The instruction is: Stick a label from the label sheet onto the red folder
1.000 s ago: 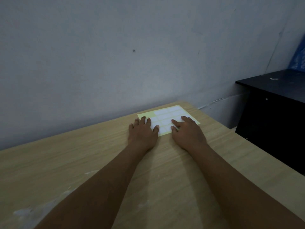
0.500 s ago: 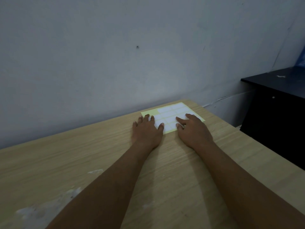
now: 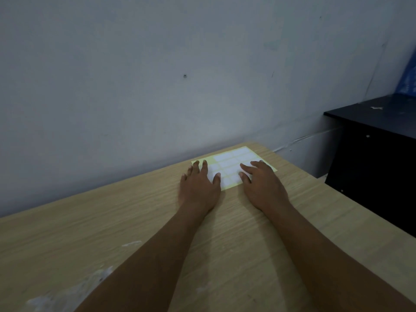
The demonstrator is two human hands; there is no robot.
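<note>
Hands [image 3: 199, 188] [image 3: 263, 185] flat, fingers spread, on label sheet [image 3: 234, 164] (blank labels), gripping nothing.

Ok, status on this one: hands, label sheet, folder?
Left hand and right hand flat, fingers on label sheet. No label peeled. Red folder not in view. Nothing in the way.

Light: dim and bluish overall.
Brightest spot: the label sheet [image 3: 234, 167], pale, nearly washed out.
Shadows: soft, faint under the forearms on the table [image 3: 67, 233].
Focus: slightly soft; label edges perhaps blurred.
Edges: wide-angle bending, dark cabinet [image 3: 378, 167] loses detail.
</note>
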